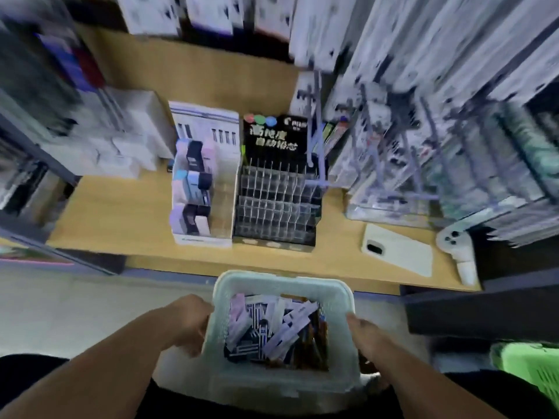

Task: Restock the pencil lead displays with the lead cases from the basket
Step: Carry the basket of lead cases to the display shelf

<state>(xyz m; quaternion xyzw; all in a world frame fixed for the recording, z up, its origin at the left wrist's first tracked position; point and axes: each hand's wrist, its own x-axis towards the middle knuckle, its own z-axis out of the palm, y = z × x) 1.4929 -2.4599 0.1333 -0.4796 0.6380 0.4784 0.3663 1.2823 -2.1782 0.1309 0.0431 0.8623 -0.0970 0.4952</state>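
I hold a pale plastic basket [282,282] in front of me, below the shelf's front edge. My left hand [190,322] grips its left wall and my right hand [367,335] grips its right wall. Inside lie several lead cases [272,331], white, lilac, black and orange, piled loosely. On the wooden shelf [121,213] stand two displays side by side: a white display [205,182] with cases filling only its left columns, and a black display [276,204] whose clear slots look empty. The picture is blurred by motion.
A white phone [396,247] and a white handheld device [458,252] lie on the shelf's right part. Hanging packaged goods [423,152] crowd the right side. White boxes [121,140] sit at the left back. A green basket [532,370] is at the lower right.
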